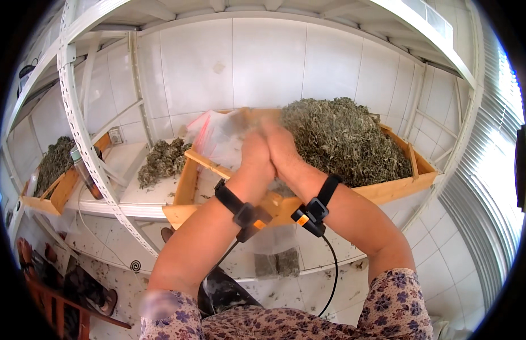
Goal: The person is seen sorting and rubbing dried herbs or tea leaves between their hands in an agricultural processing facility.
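My left hand [254,148] and my right hand [280,144] are close together over the wooden tray, at the left side of a large heap of dried, curled green leaves [345,141]. Motion smears both sets of fingers, so I cannot make out what they hold, if anything. Beside my left hand lie clear plastic bags [217,133] with a red-pink edge. The pale wooden tray [396,190] bears the heap on its right side. Below my forearms is a clear bag of pressed grey-green blocks [277,264].
A smaller leaf pile [164,162] sits on the white shelf to the left. Beyond a perforated white post [76,102] are a bottle [84,173] and another leaf-filled wooden tray [58,203]. A seated person's legs and hand [26,249] show at lower left. Blinds hang right.
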